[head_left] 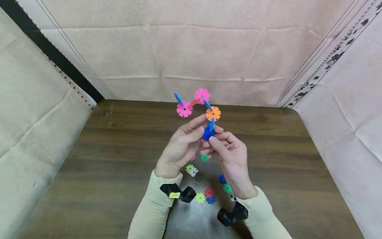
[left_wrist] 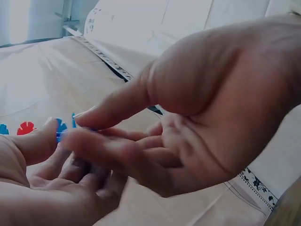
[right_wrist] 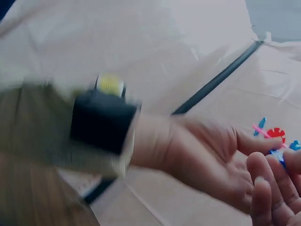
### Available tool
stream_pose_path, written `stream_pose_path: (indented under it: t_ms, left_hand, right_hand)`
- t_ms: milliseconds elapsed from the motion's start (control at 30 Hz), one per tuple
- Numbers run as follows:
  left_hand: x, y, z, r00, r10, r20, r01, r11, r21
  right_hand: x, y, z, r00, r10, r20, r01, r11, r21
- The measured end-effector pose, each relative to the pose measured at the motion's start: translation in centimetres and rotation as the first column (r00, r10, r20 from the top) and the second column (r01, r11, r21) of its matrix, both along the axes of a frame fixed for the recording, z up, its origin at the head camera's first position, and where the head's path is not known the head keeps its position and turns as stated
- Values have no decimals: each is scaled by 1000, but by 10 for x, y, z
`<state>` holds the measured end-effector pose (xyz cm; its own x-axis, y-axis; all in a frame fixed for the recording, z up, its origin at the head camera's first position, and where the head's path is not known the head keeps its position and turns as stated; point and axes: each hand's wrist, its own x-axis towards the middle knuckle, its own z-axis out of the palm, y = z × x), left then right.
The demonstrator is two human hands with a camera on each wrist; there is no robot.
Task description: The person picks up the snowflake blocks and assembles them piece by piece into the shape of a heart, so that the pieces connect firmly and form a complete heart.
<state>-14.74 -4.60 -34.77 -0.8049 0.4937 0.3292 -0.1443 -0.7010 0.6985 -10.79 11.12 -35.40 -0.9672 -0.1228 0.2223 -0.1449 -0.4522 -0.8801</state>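
Observation:
Both hands hold up a chain of snowflake discs (head_left: 202, 95) above the wooden table (head_left: 113, 156). The chain rises from a dark blue disc (head_left: 208, 133) through an orange disc (head_left: 213, 113) to two pink discs, with blue pieces between. My left hand (head_left: 200, 127) pinches the dark blue disc from the left with thumb and forefinger. My right hand (head_left: 215, 135) pinches the same disc from the right. In the left wrist view the left hand (left_wrist: 94, 117) meets the right hand's fingers (left_wrist: 42, 141) at the blue disc (left_wrist: 60, 129). The right wrist view is blurred; the blue disc (right_wrist: 281, 153) shows between the fingers.
Several loose discs lie on the table under the wrists: green (head_left: 204, 158), white (head_left: 193, 172), blue (head_left: 222, 179), red (head_left: 209, 193), yellow-green (head_left: 200, 198). Pale cloth walls (head_left: 191, 49) close in the table at the back and both sides.

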Motion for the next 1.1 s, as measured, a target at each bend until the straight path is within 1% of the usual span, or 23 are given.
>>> stream_pose_path:
  t_ms: [67, 133, 167, 200, 233, 267, 300, 367, 400, 433, 467, 500, 533, 567, 600, 667, 733, 767, 833, 900, 933, 967, 1100]
  left_hand:
    - [-2, -2, 0, 1000, -10, 13, 10, 999, 43]
    - [-3, -3, 1, 999, -10, 34, 7, 997, 79]
    - [-4, -4, 1, 999, -13, 52, 8, 995, 100]
    - [-4, -5, 1, 997, -17, 70, 8, 993, 120]
    - [-4, -6, 1, 996, -21, 89, 8, 990, 138]
    - [-5, -6, 1, 994, -23, 105, 7, 989, 150]
    - [-5, -7, 1, 992, -26, 120, 6, 987, 161]
    - [-5, -9, 2, 988, -32, 148, 5, 984, 180]
    - [-5, -9, 2, 987, -34, 159, 5, 983, 182]
    - [-5, -9, 2, 985, -37, 166, 6, 983, 184]
    - [-5, -9, 2, 984, -38, 172, 6, 983, 184]
    - [-5, -9, 3, 983, -39, 177, 6, 983, 186]
    - [-5, -9, 3, 983, -38, 181, 4, 982, 187]
    - [-5, -9, 3, 983, -35, 183, 1, 982, 186]
    - [-5, -9, 3, 983, -33, 183, -2, 983, 186]
    - [-5, -9, 4, 983, -26, 184, -9, 983, 185]
    - [-5, -8, 4, 983, -21, 185, -14, 983, 183]
    - [-5, -8, 4, 983, -20, 185, -14, 983, 181]
    - [-5, -7, 3, 983, -19, 184, -14, 984, 177]
    - [-5, -7, 3, 983, -19, 180, -12, 985, 169]
    - [-5, -7, 3, 984, -20, 178, -10, 986, 167]
    - [-5, -6, 3, 985, -19, 174, -10, 986, 165]
    - [-4, -4, 3, 987, -23, 157, -3, 986, 164]
  right_hand:
    - [-1, 5, -2, 998, -56, -33, 59, 993, 106]
    - [-5, 13, -5, 994, -82, -71, 97, 965, 245]
    - [-7, 19, -7, 994, -75, -81, 98, 937, 336]
    - [-10, 24, -10, 994, -63, -88, 96, 890, 445]
    - [-13, 30, -14, 995, -40, -86, 82, 822, 564]
    - [-16, 35, -18, 997, -5, -79, 58, 725, 686]
    - [-19, 39, -24, 998, 35, -56, 24, 605, 795]
    - [-24, 46, -36, 994, 104, 27, -60, 327, 943]
    - [-26, 48, -44, 989, 125, 80, -104, 201, 974]
    - [-27, 49, -52, 981, 139, 136, -151, 102, 983]
    - [-28, 50, -59, 973, 141, 184, -189, 18, 982]
    - [-29, 50, -66, 965, 134, 224, -220, -39, 975]
    - [-30, 50, -73, 959, 124, 254, -247, -70, 966]
    - [-31, 50, -80, 956, 119, 270, -261, -82, 962]
    - [-32, 49, -85, 956, 114, 270, -262, -80, 962]
    - [-34, 46, -94, 966, 114, 232, -227, -55, 972]
    - [-38, 43, -100, 979, 131, 153, -150, -32, 988]
    - [-40, 41, -103, 983, 149, 108, -104, -35, 994]
    - [-43, 38, -107, 980, 196, 27, -16, -58, 998]
    - [-46, 35, -109, 968, 247, -34, 60, -98, 993]
    - [-47, 33, -110, 961, 270, -52, 85, -111, 990]
    - [-48, 32, -111, 956, 285, -66, 102, -114, 988]
    - [-51, 27, -111, 954, 287, -86, 111, -72, 991]
